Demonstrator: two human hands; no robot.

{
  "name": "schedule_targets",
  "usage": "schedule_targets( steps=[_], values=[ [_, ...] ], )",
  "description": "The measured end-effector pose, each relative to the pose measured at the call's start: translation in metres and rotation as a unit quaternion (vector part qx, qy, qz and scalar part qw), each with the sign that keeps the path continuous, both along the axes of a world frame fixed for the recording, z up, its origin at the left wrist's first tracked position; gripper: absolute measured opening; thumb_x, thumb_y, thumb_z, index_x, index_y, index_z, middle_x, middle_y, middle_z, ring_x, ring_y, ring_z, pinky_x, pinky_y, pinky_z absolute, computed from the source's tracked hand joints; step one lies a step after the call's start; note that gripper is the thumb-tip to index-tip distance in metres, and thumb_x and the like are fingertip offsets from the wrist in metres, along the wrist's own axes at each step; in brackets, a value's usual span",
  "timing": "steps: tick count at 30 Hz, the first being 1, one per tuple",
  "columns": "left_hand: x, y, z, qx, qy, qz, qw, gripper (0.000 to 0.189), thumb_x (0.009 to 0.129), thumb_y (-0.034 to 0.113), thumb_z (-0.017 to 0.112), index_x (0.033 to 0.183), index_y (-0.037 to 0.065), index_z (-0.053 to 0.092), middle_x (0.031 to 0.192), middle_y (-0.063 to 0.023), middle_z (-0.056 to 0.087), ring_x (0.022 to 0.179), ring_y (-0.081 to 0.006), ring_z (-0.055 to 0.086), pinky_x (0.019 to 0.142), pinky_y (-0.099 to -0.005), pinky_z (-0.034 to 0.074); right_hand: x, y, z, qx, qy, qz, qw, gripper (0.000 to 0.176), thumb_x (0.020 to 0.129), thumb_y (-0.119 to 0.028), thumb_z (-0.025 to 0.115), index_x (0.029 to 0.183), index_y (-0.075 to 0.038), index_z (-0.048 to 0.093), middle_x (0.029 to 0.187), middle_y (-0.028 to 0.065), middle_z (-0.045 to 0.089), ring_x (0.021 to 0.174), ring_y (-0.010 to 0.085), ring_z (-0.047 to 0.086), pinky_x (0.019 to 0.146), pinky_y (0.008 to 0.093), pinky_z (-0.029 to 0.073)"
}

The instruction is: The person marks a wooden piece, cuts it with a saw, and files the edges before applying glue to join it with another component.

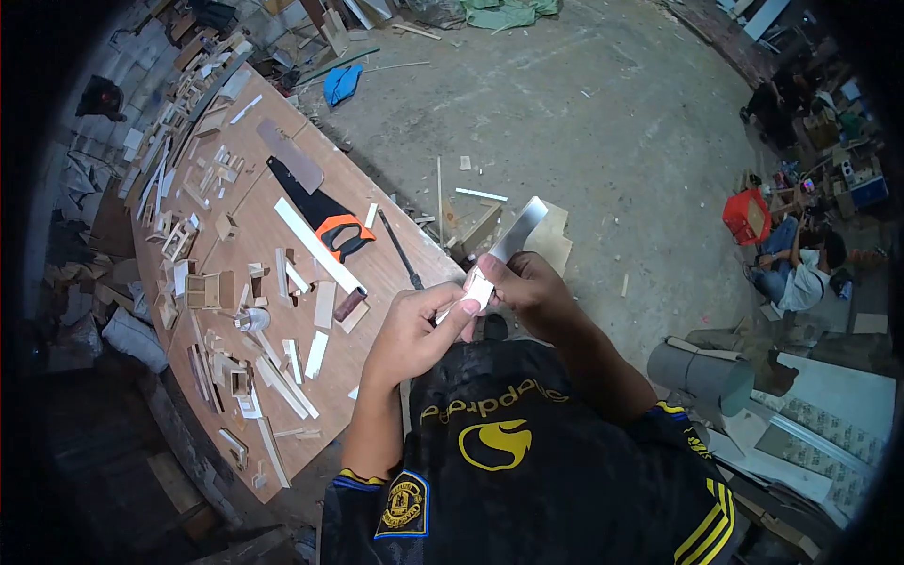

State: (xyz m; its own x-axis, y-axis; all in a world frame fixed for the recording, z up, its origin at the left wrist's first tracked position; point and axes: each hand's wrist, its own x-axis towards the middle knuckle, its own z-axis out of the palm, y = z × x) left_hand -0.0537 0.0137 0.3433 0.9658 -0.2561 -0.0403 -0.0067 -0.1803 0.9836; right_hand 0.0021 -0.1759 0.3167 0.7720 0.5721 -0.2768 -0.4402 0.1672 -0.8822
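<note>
Left of the left hand [416,331] a jar [252,320] is standing, contents unclear; that hand's pinching a pale piece [478,293], the right hand [529,291] a blade [521,230].

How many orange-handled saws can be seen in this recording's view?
1: the orange-handled saw lies on the table, ahead and to the left of the person's left hand. Others could be hidden in the clutter.

Shirt [565,461], chest, between 5 and 6 o'clock: yellow letters upside down, "apdra" legible, the ends lost in folds
Crest [403,506], between 6 and 7 o'clock: lettering too small to read
Patterned sheet [821,459], 4 o'clock: dark print, illegible
</note>
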Motion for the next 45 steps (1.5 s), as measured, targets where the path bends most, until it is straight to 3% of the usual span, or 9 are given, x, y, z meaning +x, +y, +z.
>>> schedule_targets(
  steps=[8, 10, 16, 27, 32, 34, 41, 43, 45],
  values=[
    [0.002, -0.014, 0.006, 0.039, 0.032, 0.027, 0.998, 0.023, 0.097, 0.021, 0.062, 0.088, 0.002, 0.072, 0.065, -0.0016, 0.067, 0.055, -0.0082, 0.058, 0.051, -0.0248, 0.042, 0.006, -0.007, -0.004, 0.092, 0.092, 0.005, 0.992, 0.034, 0.100, -0.035, 0.058, 0.089, -0.004, 0.068, 0.080, 0.0010, 0.064, 0.072, 0.0078, 0.056, 0.064, 0.0255, 0.042],
    [0.001, -0.016, 0.017, 0.098, 0.012, 0.055, 0.994, 0.023, 0.097, 0.021, 0.062, 0.090, 0.001, 0.072, 0.067, -0.0044, 0.068, 0.056, -0.0112, 0.061, 0.053, -0.0264, 0.044, 0.012, -0.015, -0.014, -0.049, -0.066, -0.010, 0.997, 0.025, 0.093, -0.027, 0.067, 0.090, -0.002, 0.068, 0.081, 0.0011, 0.065, 0.069, 0.0079, 0.055, 0.062, 0.0259, 0.042],
    [-0.010, -0.025, 0.036, 0.192, -0.024, 0.095, 0.977, 0.021, 0.095, 0.018, 0.063, 0.096, -0.001, 0.071, 0.072, -0.0128, 0.070, 0.063, -0.0244, 0.068, 0.060, -0.0336, 0.051, 0.014, -0.025, -0.001, -0.111, -0.397, -0.042, 0.910, 0.025, 0.076, -0.015, 0.082, 0.093, -0.002, 0.068, 0.073, 0.0032, 0.062, 0.062, 0.0126, 0.054, 0.059, 0.0285, 0.043],
    [-0.054, -0.012, 0.037, 0.216, -0.038, 0.101, 0.971, 0.017, 0.098, 0.012, 0.056, 0.095, 0.000, 0.067, 0.076, -0.0147, 0.070, 0.070, -0.0313, 0.070, 0.066, -0.0371, 0.053, -0.044, 0.005, -0.014, -0.060, -0.373, -0.115, 0.919, 0.018, 0.078, -0.011, 0.079, 0.092, -0.004, 0.070, 0.074, 0.0029, 0.065, 0.065, 0.0091, 0.057, 0.059, 0.0268, 0.045],
    [-0.115, 0.011, 0.020, 0.192, -0.038, 0.112, 0.974, 0.017, 0.098, 0.013, 0.055, 0.094, 0.000, 0.067, 0.077, -0.0148, 0.070, 0.072, -0.0328, 0.070, 0.068, -0.0377, 0.053, -0.094, 0.022, -0.012, -0.094, -0.427, -0.051, 0.898, 0.015, 0.080, -0.005, 0.077, 0.093, -0.005, 0.071, 0.077, 0.0023, 0.067, 0.067, 0.0112, 0.059, 0.063, 0.0268, 0.046],
    [-0.150, 0.020, -0.002, 0.153, -0.048, 0.145, 0.976, 0.021, 0.100, 0.014, 0.053, 0.096, 0.002, 0.070, 0.073, -0.0110, 0.068, 0.060, -0.0209, 0.063, 0.061, -0.0325, 0.050, -0.121, 0.037, -0.020, -0.086, -0.434, -0.013, 0.897, 0.015, 0.079, -0.008, 0.079, 0.090, -0.004, 0.071, 0.078, 0.0045, 0.069, 0.066, 0.0132, 0.062, 0.060, 0.0280, 0.048],
    [-0.292, 0.050, -0.024, 0.050, -0.062, 0.235, 0.969, 0.017, 0.098, 0.012, 0.056, 0.089, 0.000, 0.064, 0.076, -0.0156, 0.067, 0.070, -0.0330, 0.068, 0.063, -0.0383, 0.051, -0.236, 0.079, -0.026, -0.138, -0.456, 0.052, 0.878, 0.020, 0.078, -0.009, 0.081, 0.092, -0.001, 0.069, 0.087, 0.0107, 0.071, 0.077, 0.0211, 0.066, 0.071, 0.0324, 0.051],
    [-0.328, 0.055, -0.027, 0.044, -0.053, 0.275, 0.959, 0.018, 0.097, 0.011, 0.055, 0.085, 0.001, 0.063, 0.074, -0.0161, 0.065, 0.068, -0.0344, 0.067, 0.062, -0.0403, 0.050, -0.263, 0.091, -0.026, -0.125, -0.587, 0.047, 0.798, 0.018, 0.077, -0.007, 0.080, 0.086, -0.004, 0.065, 0.085, 0.0114, 0.069, 0.071, 0.0234, 0.064, 0.063, 0.0321, 0.050],
    [-0.360, 0.057, -0.048, 0.056, -0.099, 0.297, 0.948, 0.015, 0.096, 0.009, 0.055, 0.088, 0.000, 0.065, 0.074, -0.0147, 0.067, 0.070, -0.0321, 0.069, 0.064, -0.0382, 0.052, -0.285, 0.107, -0.022, -0.060, -0.578, 0.085, 0.810, 0.018, 0.076, -0.005, 0.079, 0.085, -0.004, 0.063, 0.085, 0.0121, 0.067, 0.072, 0.0249, 0.064, 0.064, 0.0325, 0.050]
  ],
)
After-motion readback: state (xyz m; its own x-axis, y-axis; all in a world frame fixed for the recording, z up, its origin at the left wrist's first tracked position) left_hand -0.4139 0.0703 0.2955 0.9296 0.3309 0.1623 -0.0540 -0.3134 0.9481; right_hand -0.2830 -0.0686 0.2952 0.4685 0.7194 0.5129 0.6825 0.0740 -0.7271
